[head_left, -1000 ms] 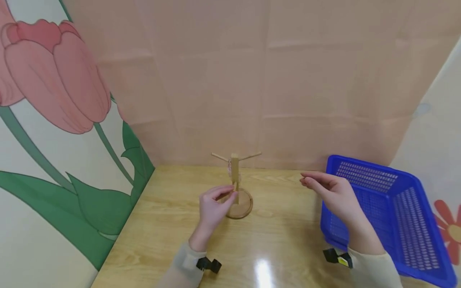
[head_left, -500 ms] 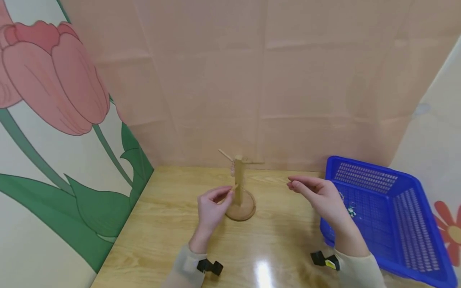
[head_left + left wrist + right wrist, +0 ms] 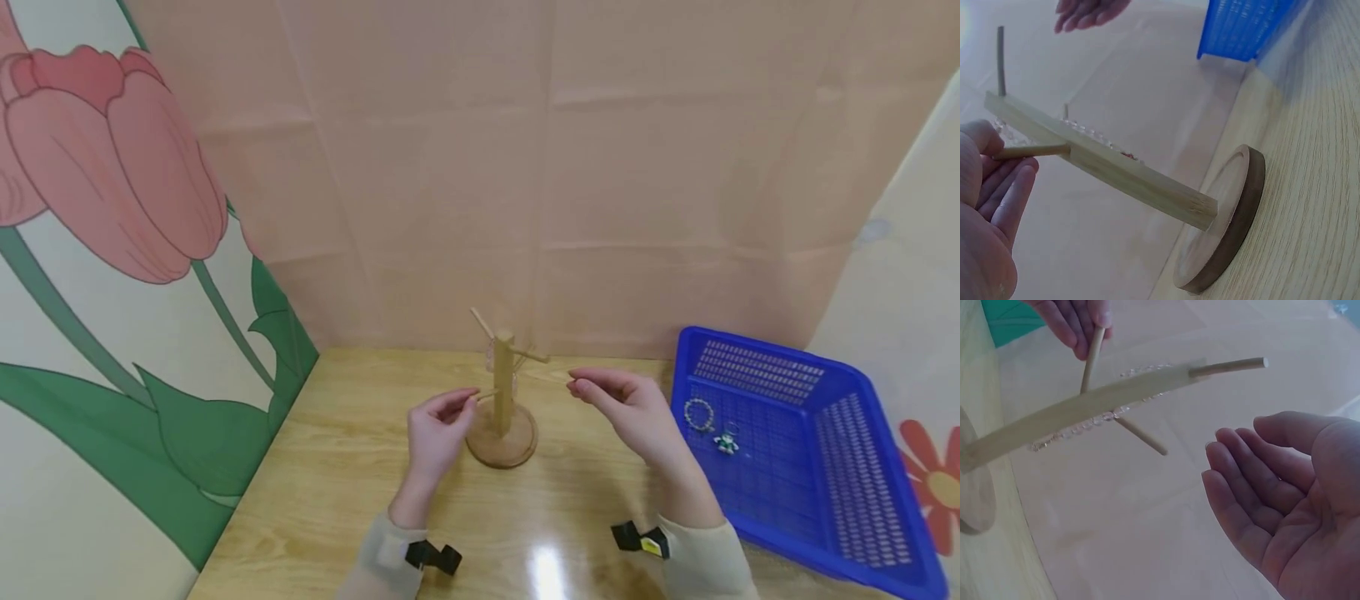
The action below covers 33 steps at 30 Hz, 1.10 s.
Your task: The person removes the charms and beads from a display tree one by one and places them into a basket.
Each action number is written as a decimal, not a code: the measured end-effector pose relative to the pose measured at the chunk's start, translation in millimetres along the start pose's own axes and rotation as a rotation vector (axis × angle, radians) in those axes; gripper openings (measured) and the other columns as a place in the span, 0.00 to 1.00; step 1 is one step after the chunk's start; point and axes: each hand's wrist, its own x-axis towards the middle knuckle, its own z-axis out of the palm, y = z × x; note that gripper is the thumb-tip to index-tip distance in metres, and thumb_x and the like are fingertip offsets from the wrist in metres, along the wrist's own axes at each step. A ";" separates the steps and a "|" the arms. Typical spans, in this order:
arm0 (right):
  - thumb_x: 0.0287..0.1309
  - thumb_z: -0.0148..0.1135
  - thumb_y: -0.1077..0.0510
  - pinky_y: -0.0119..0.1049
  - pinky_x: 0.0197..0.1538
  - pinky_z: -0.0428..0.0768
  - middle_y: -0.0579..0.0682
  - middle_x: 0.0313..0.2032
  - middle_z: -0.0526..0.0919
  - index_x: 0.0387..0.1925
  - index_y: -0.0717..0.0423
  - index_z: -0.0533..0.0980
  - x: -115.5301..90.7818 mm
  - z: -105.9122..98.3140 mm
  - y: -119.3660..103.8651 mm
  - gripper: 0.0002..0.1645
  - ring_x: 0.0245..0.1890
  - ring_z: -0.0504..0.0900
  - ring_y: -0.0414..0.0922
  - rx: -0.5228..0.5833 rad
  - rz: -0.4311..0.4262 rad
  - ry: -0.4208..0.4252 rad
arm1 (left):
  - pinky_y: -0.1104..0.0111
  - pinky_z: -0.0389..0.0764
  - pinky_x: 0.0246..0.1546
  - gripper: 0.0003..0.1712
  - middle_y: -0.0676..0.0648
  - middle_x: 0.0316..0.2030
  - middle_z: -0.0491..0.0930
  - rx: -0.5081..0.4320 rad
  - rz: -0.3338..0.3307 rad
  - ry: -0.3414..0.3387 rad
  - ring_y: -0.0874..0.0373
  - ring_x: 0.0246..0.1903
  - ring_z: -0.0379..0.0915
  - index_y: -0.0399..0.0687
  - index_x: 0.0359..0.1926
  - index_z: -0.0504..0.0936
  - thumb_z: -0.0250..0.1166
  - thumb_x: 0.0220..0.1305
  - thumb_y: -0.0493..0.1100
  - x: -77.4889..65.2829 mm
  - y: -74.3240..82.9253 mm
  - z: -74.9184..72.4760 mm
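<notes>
A wooden stand [image 3: 504, 392] with a round base [image 3: 1247, 187] and thin pegs stands upright on the table. Between thumb and fingers, my left hand [image 3: 438, 433] pinches one lower peg [image 3: 1035, 151] at its outer end. A clear and pinkish beaded bracelet [image 3: 1079, 429] hangs at the post, mostly behind it in the head view. My right hand [image 3: 630, 412] hovers right of the stand, apart from the pegs. In the right wrist view its fingers are loosely bent, with nothing between them and the thumb.
At the right is a blue plastic basket [image 3: 862, 375]. Inside lie a beaded bracelet [image 3: 688, 408] and a green-and-white figure charm [image 3: 726, 443] on a ring. A pinkish cloth [image 3: 450, 167] hangs behind the wooden table [image 3: 352, 467].
The stand has turned, its pegs swinging round, while my left hand keeps its pinch. My right hand has moved left from the basket towards the stand, uncovering the things inside the basket.
</notes>
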 end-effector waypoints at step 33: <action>0.70 0.74 0.56 0.29 0.47 0.90 0.51 0.47 0.92 0.51 0.58 0.89 10.8 61.2 22.4 0.13 0.44 0.90 0.43 -0.017 -0.025 0.072 | 0.67 0.92 0.46 0.10 0.27 0.43 0.88 -0.205 -0.094 0.075 0.61 0.40 0.90 0.18 0.48 0.85 0.70 0.67 0.23 6.3 -8.7 -4.6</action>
